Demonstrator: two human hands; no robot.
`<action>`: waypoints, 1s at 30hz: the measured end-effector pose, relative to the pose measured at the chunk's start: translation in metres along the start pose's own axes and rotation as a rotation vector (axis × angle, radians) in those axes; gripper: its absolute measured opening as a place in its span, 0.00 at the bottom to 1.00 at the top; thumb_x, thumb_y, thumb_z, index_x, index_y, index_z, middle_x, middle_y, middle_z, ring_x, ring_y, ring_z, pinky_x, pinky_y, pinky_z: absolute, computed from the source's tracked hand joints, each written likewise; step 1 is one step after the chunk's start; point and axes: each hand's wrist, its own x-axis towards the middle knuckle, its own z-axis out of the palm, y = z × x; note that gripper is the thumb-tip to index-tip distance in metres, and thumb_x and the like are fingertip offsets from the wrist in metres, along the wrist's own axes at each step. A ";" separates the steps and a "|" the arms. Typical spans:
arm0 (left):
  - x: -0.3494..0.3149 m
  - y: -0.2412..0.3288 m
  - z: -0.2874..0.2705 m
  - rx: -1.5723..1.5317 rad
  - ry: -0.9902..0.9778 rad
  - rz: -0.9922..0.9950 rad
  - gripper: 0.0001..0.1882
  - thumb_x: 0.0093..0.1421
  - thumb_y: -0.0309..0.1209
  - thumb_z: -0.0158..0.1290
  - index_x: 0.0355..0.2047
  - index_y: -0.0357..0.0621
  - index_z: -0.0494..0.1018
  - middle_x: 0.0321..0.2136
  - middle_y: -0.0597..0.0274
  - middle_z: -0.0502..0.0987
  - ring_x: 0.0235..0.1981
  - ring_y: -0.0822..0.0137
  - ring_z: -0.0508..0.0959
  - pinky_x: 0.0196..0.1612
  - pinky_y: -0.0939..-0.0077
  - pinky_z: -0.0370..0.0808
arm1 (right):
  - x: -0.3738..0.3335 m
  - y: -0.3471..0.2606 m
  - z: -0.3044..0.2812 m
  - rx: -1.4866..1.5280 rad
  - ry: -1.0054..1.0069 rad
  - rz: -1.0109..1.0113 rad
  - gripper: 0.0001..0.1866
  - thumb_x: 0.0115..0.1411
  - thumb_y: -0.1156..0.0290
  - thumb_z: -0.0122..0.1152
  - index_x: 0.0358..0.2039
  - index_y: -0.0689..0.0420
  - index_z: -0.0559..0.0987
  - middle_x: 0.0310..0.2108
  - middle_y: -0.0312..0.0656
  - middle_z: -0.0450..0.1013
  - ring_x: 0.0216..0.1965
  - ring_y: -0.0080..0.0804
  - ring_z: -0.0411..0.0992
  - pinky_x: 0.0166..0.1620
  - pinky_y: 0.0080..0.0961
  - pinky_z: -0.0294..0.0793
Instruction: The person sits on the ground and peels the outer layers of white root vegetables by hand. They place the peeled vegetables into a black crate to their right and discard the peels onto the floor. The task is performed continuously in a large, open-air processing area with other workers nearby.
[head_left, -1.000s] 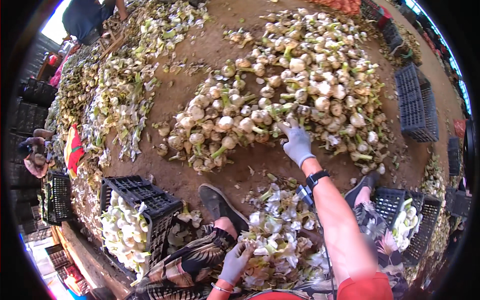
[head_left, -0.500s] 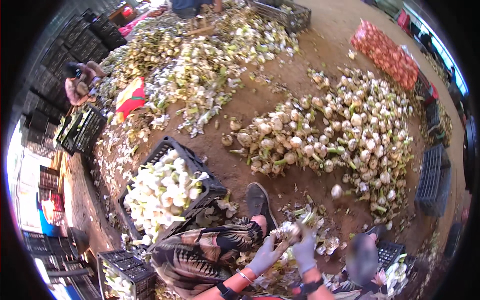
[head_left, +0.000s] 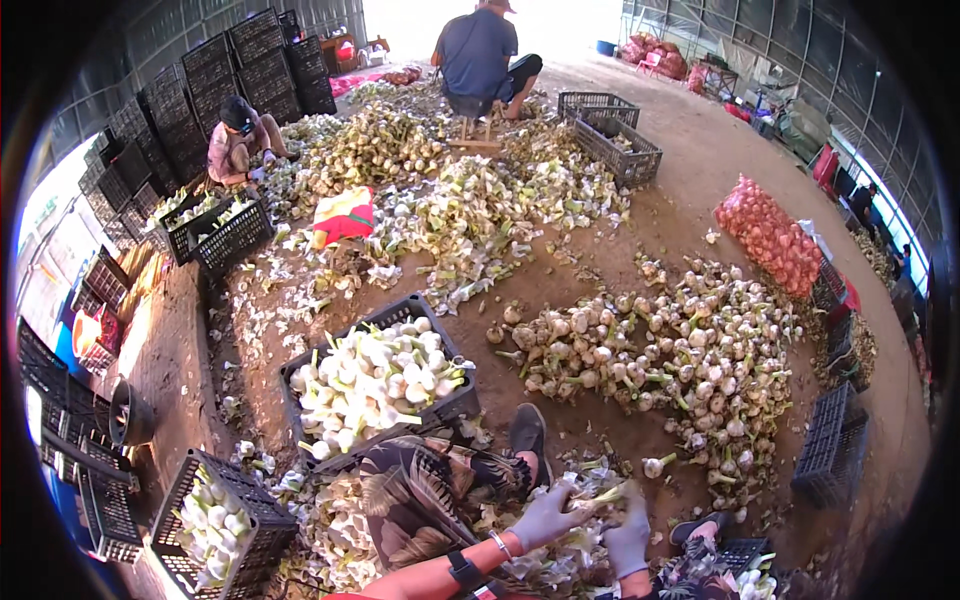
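Both my hands wear thin pale gloves and meet low in the picture, above a litter of peeled skins (head_left: 580,555). My left hand (head_left: 545,518) is closed around a garlic bulb with its pale green stalk (head_left: 600,500), which points toward the right hand. Motion smears the fingers of my right hand (head_left: 628,535), raised beside the stalk's end; whether they grip it is unclear. Left of my knee stands a black crate (head_left: 460,400) heaped with cleaned white garlic (head_left: 375,380). A broad pile of unpeeled garlic (head_left: 690,350) lies ahead to the right.
Another crate of garlic (head_left: 275,535) stands at lower left. A dark crate (head_left: 832,440) and a red net sack (head_left: 768,235) are on the right. One person (head_left: 240,150) crouches at far left; another (head_left: 478,60) sits at the back beside peelings (head_left: 470,220).
The view has tilted upward, bringing the back of the shed into sight. My hands have drawn slightly apart, and the stalk between them shows more plainly.
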 end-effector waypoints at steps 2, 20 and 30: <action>-0.013 0.018 -0.003 0.012 -0.052 -0.077 0.31 0.61 0.47 0.61 0.55 0.35 0.73 0.42 0.47 0.81 0.42 0.59 0.80 0.49 0.67 0.75 | -0.012 0.026 -0.007 0.395 0.041 0.580 0.32 0.52 0.78 0.65 0.60 0.63 0.71 0.40 0.44 0.78 0.38 0.36 0.78 0.43 0.28 0.77; -0.029 0.034 0.005 -0.422 -0.233 -0.141 0.25 0.70 0.40 0.54 0.59 0.34 0.69 0.38 0.62 0.80 0.36 0.76 0.80 0.40 0.77 0.79 | -0.031 -0.023 -0.020 0.888 0.008 0.536 0.16 0.56 0.79 0.61 0.47 0.63 0.80 0.40 0.38 0.78 0.41 0.24 0.73 0.47 0.24 0.73; -0.029 0.038 0.028 -0.257 -0.122 0.003 0.29 0.67 0.48 0.57 0.59 0.42 0.68 0.34 0.68 0.77 0.29 0.79 0.74 0.31 0.79 0.72 | -0.024 -0.030 -0.018 1.073 0.048 0.779 0.09 0.63 0.74 0.64 0.43 0.63 0.81 0.36 0.38 0.79 0.36 0.25 0.77 0.39 0.26 0.79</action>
